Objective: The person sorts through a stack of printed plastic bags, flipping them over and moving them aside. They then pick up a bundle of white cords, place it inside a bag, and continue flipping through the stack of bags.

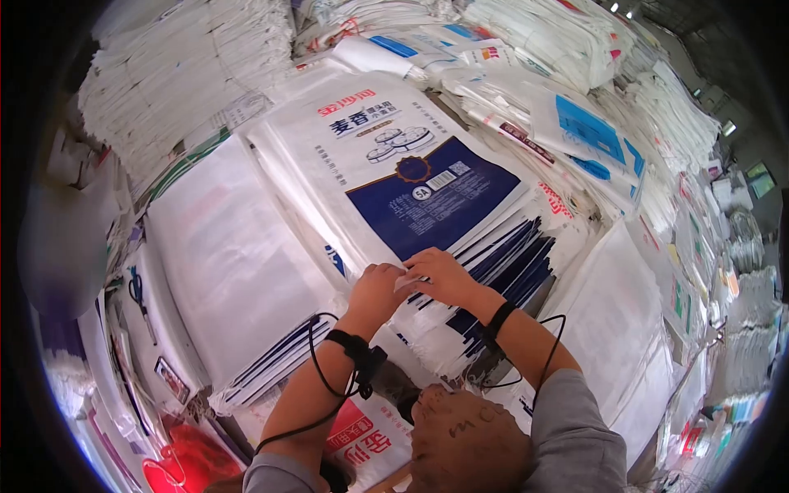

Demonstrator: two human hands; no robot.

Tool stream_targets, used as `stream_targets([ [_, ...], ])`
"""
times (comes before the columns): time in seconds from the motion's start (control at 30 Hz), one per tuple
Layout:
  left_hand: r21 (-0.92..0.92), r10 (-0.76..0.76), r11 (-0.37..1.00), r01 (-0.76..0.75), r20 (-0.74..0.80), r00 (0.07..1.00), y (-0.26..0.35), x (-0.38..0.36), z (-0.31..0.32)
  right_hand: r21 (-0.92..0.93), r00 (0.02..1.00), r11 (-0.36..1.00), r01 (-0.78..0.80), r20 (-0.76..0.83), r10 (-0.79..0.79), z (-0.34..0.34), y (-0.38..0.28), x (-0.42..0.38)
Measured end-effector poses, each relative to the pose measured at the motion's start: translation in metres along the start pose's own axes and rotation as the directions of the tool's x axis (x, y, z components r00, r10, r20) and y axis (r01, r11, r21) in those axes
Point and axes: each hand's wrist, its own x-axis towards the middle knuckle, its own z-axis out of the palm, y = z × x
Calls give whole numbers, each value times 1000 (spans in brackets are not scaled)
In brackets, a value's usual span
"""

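- Where the fanned stack of blue-and-white bags [485, 271] ends nearest the person, both hands meet at its lower edge, just below the centre of the view.
- The left hand [374, 289] has its fingers curled and pinched on the white corner of the top printed bag [411, 177] — thumb and fingertips closed on the edge.
- The right hand [444, 275] sits touching the left, at about three o'clock from it, fingers bent and pressed down on the same corner; whether it truly grips or only pins the edge, I cannot tell.
- Each wrist carries a black strap with a thin black cable [316, 370] looping back along the forearm.
- The top printed bag lies flat, tilted, stretching from the hands toward twelve o'clock, its dark blue panel facing up.
- At nine o'clock from the hands lies a plain white bag pile [234, 263]; scissors [138, 292] rest farther out the same way.
- At six o'clock — a red-printed bag [366, 440].
- More white bundles [185, 70] are heaped at eleven o'clock.
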Motion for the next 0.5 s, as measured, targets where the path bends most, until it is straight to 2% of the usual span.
stream_targets([
  [0.03,-6,19,1000,-19,-25,1000,-3,1,4,74,1000,997,-1,-18,2,1,7,0],
  [0.07,-7,32,999,-32,-15,999,-7,2,8,69,999,998,-13,-28,15,-2,14,0],
  [0.13,9,-50,999,50,-10,999,-12,3,17,-34,923,959,-282,-280,262,-15,31,-1],
  [0.2,18,-48,999,49,-21,999,-4,1,17,55,686,863,-503,-581,437,-32,62,-6],
  [0.27,140,50,990,-31,-135,990,10,3,13,163,440,724,-671,-698,565,-53,108,-22],
  [0.3,138,57,990,-38,-134,989,13,4,15,162,436,722,-673,-702,563,-59,132,-31],
  [0.37,110,66,993,-50,-144,987,16,6,18,188,284,520,-833,-661,694,-67,169,-44],
  [0.5,39,52,998,-47,-158,986,2,12,25,298,231,480,-825,-598,767,-74,166,-40],
])
